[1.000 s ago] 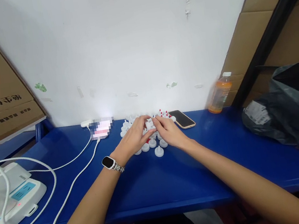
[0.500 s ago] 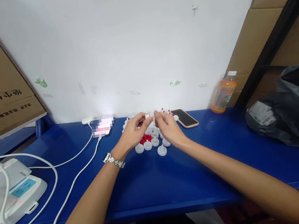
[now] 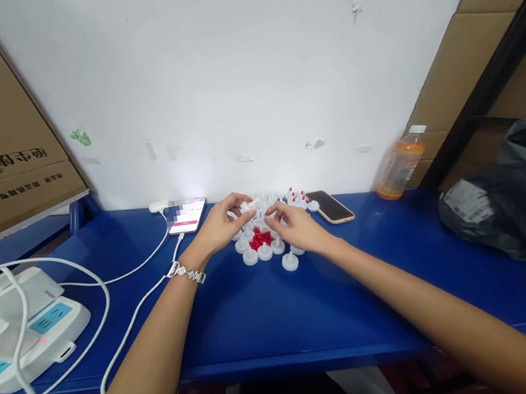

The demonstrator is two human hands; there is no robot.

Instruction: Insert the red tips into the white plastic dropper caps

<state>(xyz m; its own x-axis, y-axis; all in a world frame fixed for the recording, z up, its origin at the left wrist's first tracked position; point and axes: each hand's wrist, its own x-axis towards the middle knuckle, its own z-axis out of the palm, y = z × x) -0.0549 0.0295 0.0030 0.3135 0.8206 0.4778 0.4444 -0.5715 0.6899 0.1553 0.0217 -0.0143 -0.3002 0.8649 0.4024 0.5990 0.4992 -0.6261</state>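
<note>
Pinching a small white plastic piece (image 3: 247,207) between thumb and fingertips, my left hand (image 3: 220,226) is curled nearly closed and raised a little above the pile. My right hand (image 3: 298,228) lies low with its fingers loosely bent and resting on the white caps (image 3: 271,247); whether it has actually gripped one I cannot tell, since its fingertips hide what is under them. Those caps sit in a loose cluster on the blue tabletop (image 3: 272,315) around a small heap of red pieces (image 3: 260,238), with one cap (image 3: 290,261) standing just apart on the near side and several red-tipped ones (image 3: 299,199) at the far edge.

Beyond the cluster, a dark phone (image 3: 330,206) lies just to the right, and a lit phone (image 3: 187,213) on a white cable (image 3: 132,314) just to the left. An orange drink bottle (image 3: 400,164) stands against the wall, a black plastic bag (image 3: 517,196) slumps at far right, and a white device (image 3: 19,332) sits at far left.

As I judge it, the risk lies in how crowded the parts are: a careless sweep of my right hand could scatter the light caps or send the tiny red pieces rolling off the tabletop. The piece in my left hand is held only by fingertips, so a slack pinch could drop it back into the pile.
</note>
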